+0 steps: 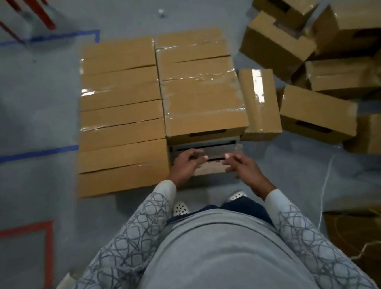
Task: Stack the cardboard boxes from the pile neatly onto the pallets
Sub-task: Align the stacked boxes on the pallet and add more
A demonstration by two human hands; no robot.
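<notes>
1. The left hand (184, 166) has its fingers loosely bent, and the right hand (244, 169) has its fingers nearly straight. Both are blurred, and neither grasps anything that shows.
2. The fingertips are at a dark grey recess (205, 153) in the near face of the stack. What it is, and whether they touch it, cannot be made out.
3. Directly above the recess sits a taped cardboard box (203, 106).
4. The stacked boxes (120, 118) form two tight columns, and whatever they stand on is hidden beneath them.
5. To the right, a pile of loose boxes (320, 114) lies tumbled, cut off by the frame edge. An upended box (259, 103) stands just beside the stack.
6. Blue tape (29, 155) marks the grey floor (31, 100).
</notes>
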